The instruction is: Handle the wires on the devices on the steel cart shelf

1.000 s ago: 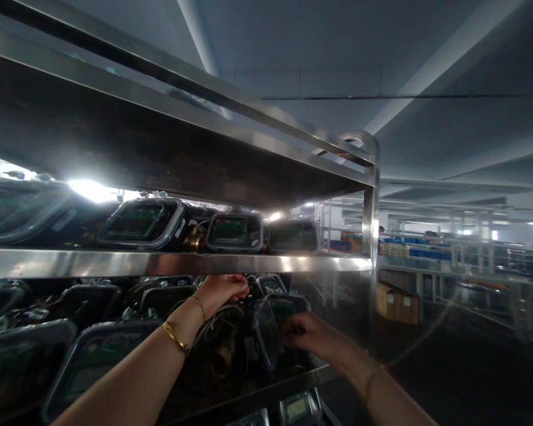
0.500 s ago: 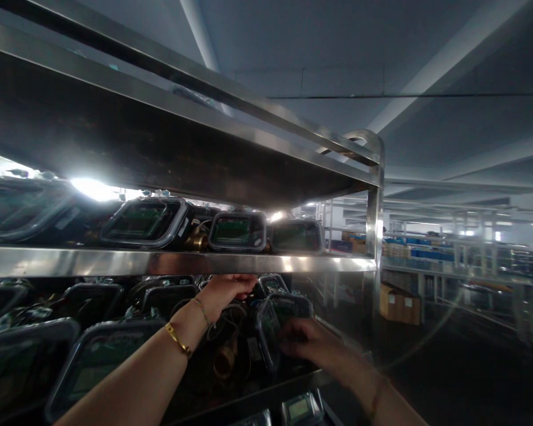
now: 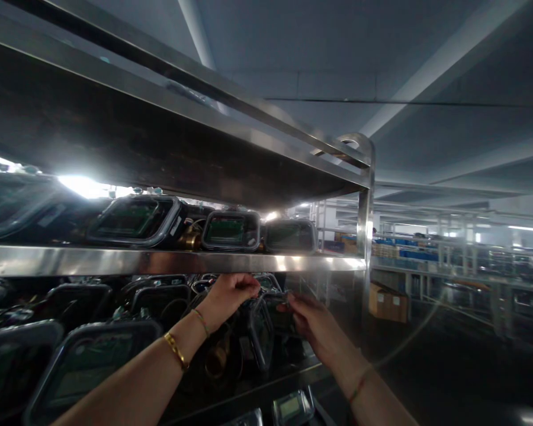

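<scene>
I look into a steel rack (image 3: 169, 261) whose shelves are packed with dark meter units with clear rectangular lids. My left hand (image 3: 228, 294), with a gold bracelet at the wrist, reaches under the middle shelf edge, fingers pinched on something small among the units; what it pinches is too dark to tell. My right hand (image 3: 308, 322) is closed around the top of one upright meter unit (image 3: 266, 325) at the right end of the lower shelf. A brass fitting (image 3: 214, 361) shows below that unit.
More meter units (image 3: 231, 231) line the shelf above, and others (image 3: 293, 407) sit on the shelf below. The rack's corner post (image 3: 364, 225) stands just right of my hands. Beyond it lie an open aisle, cardboard boxes (image 3: 386, 303) and distant shelving with blue bins.
My right hand has risen and moved left along the meter unit toward my left hand. My left hand stays under the shelf edge. The view has shifted slightly.
</scene>
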Demonstrator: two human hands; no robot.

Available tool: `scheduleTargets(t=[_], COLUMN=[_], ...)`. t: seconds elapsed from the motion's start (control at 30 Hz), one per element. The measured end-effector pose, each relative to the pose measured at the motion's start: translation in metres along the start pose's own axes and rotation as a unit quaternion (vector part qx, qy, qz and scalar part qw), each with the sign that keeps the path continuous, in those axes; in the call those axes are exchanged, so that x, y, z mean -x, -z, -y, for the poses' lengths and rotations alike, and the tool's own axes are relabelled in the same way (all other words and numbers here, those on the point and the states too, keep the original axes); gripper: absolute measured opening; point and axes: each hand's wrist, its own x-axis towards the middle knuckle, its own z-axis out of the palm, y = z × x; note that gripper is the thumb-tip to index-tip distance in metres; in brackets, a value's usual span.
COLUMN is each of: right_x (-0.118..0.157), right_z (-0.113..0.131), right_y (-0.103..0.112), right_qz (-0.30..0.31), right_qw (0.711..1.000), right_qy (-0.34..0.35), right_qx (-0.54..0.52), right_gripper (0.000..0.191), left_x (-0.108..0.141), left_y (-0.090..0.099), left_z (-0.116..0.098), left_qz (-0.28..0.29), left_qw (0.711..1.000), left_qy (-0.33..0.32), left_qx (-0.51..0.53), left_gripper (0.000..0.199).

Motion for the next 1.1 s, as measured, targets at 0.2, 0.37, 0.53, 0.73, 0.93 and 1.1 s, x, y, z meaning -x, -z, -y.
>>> scheduleTargets(t=[0.2,0.37,0.53,0.73,0.93,1.1], right_x=[-0.005,-0.004,-0.005,-0.007,-0.006,-0.008], right_z=[0.002,0.004,0.003,-0.002,-0.001,-0.002], right_y=[-0.009,-0.016,-0.018,-0.019,-0.021,-0.02], right_qz=[0.01,0.028,0.088,0.091,0.119,0.125], right_qw=[0.992,0.981,0.957,0.943,0.933,0.931], right_qy=[-0.013,-0.049,-0.083,-0.105,-0.108,-0.102], right_qx=[-0.123,-0.188,-0.264,-0.302,-0.322,-0.328], right_gripper=[0.047,0.042,0.035,0.033,0.029,0.029], left_x=[0.004,0.005,0.004,0.006,0.005,0.005], left_y=[-0.011,-0.014,-0.015,-0.015,-0.015,-0.015], left_z=[0.001,-0.001,-0.001,-0.001,0.002,-0.001], left_qz=[0.033,0.022,0.007,0.007,0.009,0.007], left_qw=[0.985,0.978,0.982,0.983,0.984,0.984], left_qy=[-0.07,-0.074,-0.07,-0.065,-0.058,-0.061], left_qx=[-0.155,-0.191,-0.173,-0.171,-0.17,-0.167], left_gripper=[0.021,0.018,0.018,0.018,0.018,0.015])
